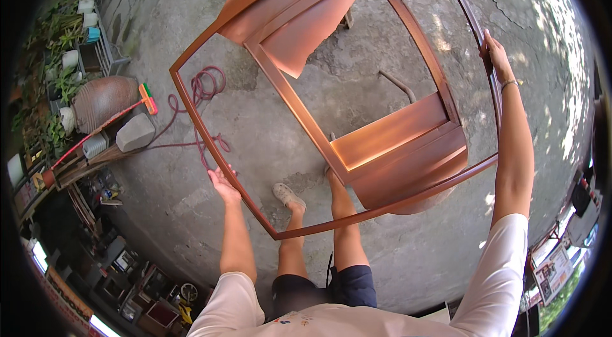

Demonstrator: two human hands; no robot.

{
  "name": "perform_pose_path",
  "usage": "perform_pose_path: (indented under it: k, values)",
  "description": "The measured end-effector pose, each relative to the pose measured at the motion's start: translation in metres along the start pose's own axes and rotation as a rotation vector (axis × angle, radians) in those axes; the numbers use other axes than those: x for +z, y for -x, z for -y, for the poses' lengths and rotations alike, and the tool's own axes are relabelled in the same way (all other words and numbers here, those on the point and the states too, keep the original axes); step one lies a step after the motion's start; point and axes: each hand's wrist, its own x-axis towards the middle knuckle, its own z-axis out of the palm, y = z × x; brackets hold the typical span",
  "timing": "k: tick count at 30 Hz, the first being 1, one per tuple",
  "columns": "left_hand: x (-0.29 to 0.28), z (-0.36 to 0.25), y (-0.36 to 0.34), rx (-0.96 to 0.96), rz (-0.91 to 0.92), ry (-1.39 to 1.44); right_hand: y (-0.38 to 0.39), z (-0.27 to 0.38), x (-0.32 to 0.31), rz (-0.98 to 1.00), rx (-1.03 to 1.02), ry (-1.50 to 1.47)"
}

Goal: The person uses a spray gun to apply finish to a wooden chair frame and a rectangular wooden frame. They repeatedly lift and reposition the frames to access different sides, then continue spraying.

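A large glossy reddish-brown frame [191, 100] is held up in front of me, tilted, with wide open spaces inside its bars. My left hand [224, 185] is closed on its lower left bar, with the fingers partly behind it. Higher up on the other side, my right hand [496, 55] grips the long right bar, and a bracelet circles that wrist. Seen inside the frame is a brown panelled door [408, 139] with copper-coloured panels and an open middle. I cannot tell whether the frame and door touch.
Rough grey concrete [178, 229] lies below. A coiled red hose [203, 85] rests on the left. Beyond it are a grey stone block [135, 132], a large clay pot [105, 102], a red-handled brush [148, 99] and potted plants [67, 82]. A curved bar [398, 85] shows through the door's opening.
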Motion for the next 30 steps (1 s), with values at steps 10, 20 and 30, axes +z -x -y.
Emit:
perform_pose_path:
  k: [10,20,30]
  values:
    - [0.013,0.025,-0.001,-0.121,0.027,-0.068,-0.03,-0.012,0.013,-0.232,-0.06,0.035]
    - [-0.008,0.007,0.017,-0.163,0.242,-0.061,0.214,-0.028,0.086,-0.458,-0.4,0.148]
    - [-0.038,0.034,0.019,-0.26,0.389,-0.162,0.461,-0.063,0.182,-0.018,-0.363,0.137]
